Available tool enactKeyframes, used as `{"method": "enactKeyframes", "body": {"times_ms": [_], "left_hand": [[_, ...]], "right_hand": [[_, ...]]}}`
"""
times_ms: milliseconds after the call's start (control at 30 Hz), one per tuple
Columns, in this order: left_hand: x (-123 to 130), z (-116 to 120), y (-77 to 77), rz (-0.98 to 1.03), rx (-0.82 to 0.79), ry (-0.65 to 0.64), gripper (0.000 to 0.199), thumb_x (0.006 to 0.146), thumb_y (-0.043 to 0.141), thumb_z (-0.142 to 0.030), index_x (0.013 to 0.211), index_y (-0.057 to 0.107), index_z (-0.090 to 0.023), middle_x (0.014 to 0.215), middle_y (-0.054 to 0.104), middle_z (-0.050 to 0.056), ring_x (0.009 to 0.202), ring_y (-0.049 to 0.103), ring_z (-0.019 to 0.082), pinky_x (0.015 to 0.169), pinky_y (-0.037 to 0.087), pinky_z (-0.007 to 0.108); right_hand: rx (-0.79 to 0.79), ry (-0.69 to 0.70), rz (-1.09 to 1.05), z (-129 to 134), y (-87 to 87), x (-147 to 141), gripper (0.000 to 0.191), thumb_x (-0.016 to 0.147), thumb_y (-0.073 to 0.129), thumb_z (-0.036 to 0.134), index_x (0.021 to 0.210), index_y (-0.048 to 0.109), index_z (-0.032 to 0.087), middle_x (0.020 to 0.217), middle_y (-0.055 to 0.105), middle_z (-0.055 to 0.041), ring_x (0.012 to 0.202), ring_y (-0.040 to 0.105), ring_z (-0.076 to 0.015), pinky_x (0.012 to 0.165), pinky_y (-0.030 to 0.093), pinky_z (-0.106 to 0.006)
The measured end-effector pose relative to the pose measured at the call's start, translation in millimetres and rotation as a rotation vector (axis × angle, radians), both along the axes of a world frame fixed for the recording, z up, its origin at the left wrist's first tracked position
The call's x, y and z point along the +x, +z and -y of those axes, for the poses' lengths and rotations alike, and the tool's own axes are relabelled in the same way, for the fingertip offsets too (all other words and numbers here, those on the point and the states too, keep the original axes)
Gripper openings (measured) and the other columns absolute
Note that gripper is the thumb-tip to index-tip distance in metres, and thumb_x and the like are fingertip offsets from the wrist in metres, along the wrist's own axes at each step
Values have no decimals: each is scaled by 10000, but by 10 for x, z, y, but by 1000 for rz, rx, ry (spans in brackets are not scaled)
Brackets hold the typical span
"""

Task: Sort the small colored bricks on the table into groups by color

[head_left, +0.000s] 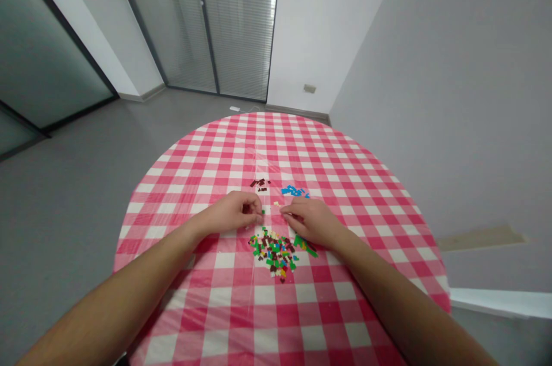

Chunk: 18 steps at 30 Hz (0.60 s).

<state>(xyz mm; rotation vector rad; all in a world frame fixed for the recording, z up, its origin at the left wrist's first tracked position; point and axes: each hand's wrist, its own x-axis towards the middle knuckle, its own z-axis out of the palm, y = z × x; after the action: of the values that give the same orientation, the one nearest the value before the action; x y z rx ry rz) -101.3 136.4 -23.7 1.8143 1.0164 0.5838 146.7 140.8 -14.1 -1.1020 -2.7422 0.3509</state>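
My left hand (239,210) rests low over the table with its fingers curled and the thumb below them. A tiny green building brick (263,212) shows right at its fingertips; whether it is gripped or lying there is unclear. Across a narrow gap, my right hand (313,219) has its thumb and fingers drawn together, and anything between them is too small to make out. Just nearer than both hands lies a mixed pile of small building bricks (276,252) in green, brown, white, yellow and blue. Green and yellow pieces (305,245) lie partly under my right hand.
Dark brown bricks (260,183) form a small group beyond my left hand. Blue bricks (294,190) lie beyond my right hand, and a pale piece (276,203) sits between the hands. A red-and-white checked cloth (276,147) covers the round table.
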Motion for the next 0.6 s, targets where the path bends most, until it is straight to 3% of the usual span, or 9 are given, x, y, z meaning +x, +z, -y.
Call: {"method": "enactKeyframes", "body": {"times_ms": [200,400,600], "left_hand": [[27,39,104,-122,193,-261,171,758,585,-101,784,729,-188,778,712,30,698,617,156,666,450,249],[119,59,88,-182,330,-300,287,815,550,-70,963,752,-212,840,695,44,780,597,155,736,437,251],[148,71,94,-176,345,-320,230,804,592,-61,914,757,-178,784,672,34,754,579,139,719,432,233]], "right_hand": [[-122,136,11,58,94,-4,174,888,537,200,858,707,182,774,663,-27,730,571,-136,658,362,-230],[-153,201,9,108,52,-62,201,924,522,250,822,683,185,763,650,-19,709,553,-123,632,335,-220],[-102,191,14,136,-16,-86,257,941,511,317,787,664,180,756,642,-24,690,551,-127,611,313,-235]]}}
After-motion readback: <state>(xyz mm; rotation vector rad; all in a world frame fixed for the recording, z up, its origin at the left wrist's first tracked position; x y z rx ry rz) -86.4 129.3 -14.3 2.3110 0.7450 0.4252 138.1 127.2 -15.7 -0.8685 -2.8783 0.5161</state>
